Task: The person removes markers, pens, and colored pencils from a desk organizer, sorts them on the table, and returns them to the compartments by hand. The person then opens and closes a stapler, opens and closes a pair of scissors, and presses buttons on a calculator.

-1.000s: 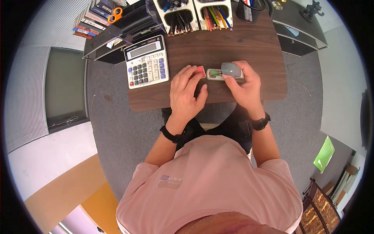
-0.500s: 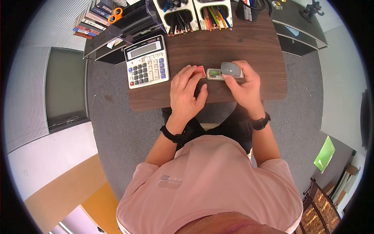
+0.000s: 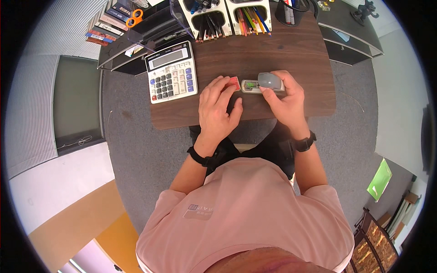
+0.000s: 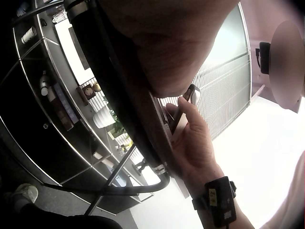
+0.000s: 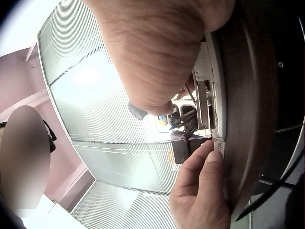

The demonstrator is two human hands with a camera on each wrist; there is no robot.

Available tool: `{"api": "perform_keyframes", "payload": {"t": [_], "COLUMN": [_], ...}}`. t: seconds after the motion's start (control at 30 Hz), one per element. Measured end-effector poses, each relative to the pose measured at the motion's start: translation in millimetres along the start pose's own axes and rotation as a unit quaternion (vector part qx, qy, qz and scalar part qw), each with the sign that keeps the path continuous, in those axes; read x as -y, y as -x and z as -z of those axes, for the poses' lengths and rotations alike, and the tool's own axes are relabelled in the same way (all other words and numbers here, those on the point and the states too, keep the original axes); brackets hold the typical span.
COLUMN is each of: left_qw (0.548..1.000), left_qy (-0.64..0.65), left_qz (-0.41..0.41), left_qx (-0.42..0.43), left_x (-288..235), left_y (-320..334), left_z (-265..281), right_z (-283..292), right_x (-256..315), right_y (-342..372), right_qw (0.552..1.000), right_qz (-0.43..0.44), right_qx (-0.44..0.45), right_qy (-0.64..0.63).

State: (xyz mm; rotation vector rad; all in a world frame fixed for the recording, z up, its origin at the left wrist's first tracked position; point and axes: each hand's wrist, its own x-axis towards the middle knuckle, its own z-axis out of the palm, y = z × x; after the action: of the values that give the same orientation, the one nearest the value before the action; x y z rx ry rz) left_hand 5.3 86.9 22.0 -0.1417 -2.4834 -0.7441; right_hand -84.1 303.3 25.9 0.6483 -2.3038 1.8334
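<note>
A stapler with a grey rounded top (image 3: 269,81) stands with its top raised over a pale base (image 3: 250,86) on the brown desk. My right hand (image 3: 289,102) grips the grey top between thumb and fingers. Just left of the stapler, my left hand (image 3: 216,109) holds a small red box (image 3: 234,83) at its fingertips, apart from the base. In the right wrist view, the left hand (image 5: 200,191) pinches the box's small pale end (image 5: 219,145) beside the stapler's metal channel (image 5: 202,105). The left wrist view shows the right hand (image 4: 195,143) around the stapler, whose far side is hidden.
A large calculator (image 3: 172,86) lies left of the left hand. White holders with dark pens (image 3: 210,28) and coloured pencils (image 3: 251,22) stand at the desk's back, beside a black mesh cup (image 3: 291,16). Orange scissors (image 3: 134,18) and stacked books (image 3: 107,22) are farther left.
</note>
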Motion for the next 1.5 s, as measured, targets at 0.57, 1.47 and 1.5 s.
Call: {"api": "perform_keyframes", "payload": {"t": [0.57,1.47,1.5], "left_qw": [1.0,1.0,1.0], "left_qy": [0.004,-0.003,-0.002], "left_qz": [-0.001,-0.015,-0.015], "left_qx": [0.004,-0.006,-0.007], "left_x": [-1.5,1.2,1.3], "left_y": [-1.1,1.2,1.4], "left_z": [1.4,-2.1,-2.1], "right_z": [0.3,-1.3,-1.4], "right_x": [1.0,-0.9,-0.8], "right_y": [-0.4,-0.9,-1.0], "right_qw": [1.0,1.0,1.0], "right_qz": [-0.001,0.0,0.001], "right_qx": [0.0,-0.008,-0.006], "right_qy": [-0.008,-0.01,-0.011]}}
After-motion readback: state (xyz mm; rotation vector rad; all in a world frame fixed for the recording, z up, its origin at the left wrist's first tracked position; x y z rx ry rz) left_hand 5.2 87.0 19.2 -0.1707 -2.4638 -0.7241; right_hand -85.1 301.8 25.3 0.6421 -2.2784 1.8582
